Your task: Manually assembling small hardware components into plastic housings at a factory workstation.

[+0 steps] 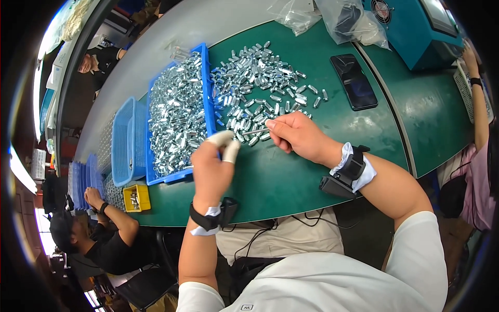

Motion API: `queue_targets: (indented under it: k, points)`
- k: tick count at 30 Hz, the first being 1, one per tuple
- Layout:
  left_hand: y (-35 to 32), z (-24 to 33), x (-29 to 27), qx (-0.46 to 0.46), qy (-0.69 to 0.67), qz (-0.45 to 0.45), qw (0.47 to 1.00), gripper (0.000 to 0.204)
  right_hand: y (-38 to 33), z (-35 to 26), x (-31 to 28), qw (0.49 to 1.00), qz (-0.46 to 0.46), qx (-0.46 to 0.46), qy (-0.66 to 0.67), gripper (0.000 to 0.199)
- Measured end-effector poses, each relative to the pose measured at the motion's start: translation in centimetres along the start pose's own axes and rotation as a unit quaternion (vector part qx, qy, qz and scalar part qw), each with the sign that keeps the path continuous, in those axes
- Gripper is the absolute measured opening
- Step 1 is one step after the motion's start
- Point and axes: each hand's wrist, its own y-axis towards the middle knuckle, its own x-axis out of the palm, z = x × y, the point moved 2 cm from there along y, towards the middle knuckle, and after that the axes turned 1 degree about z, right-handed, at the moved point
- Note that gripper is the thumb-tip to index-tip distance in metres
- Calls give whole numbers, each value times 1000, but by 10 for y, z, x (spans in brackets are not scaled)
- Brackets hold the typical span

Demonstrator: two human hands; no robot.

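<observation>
In my right hand [301,136], a thin metal rod [254,131] is pinched between thumb and fingers, its tip pointing left. My left hand [214,164] faces it, white covers on the thumb and a finger. Those fingertips are curled together by the rod's tip; what they grip is too small to make out. Beyond both hands, a loose heap of small shiny metal pieces [254,73] spreads over the green table [322,177]. Left of the heap, a blue tray [210,104] is filled with similar metal pieces.
A black phone [354,82] lies to the right of the heap. Clear plastic bags [353,23] and a teal machine [416,36] stand at the back. On the left are a light blue basket [130,140] and a yellow bin [136,198]. Other people sit at both sides.
</observation>
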Motion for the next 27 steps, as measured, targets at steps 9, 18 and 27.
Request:
queue_targets:
  k: [9,18,27]
  points:
    - [4,4,22,115,203,-203,951,25,-2,-6,2,1000,-10,8,12,43]
    - [7,3,1,-145,-324,-102,929,19,-2,-6,1,999,-26,-6,-19,43]
    - [-1,2,9,-157,-325,-118,925,18,-2,-4,2,1000,-12,-14,-16,42]
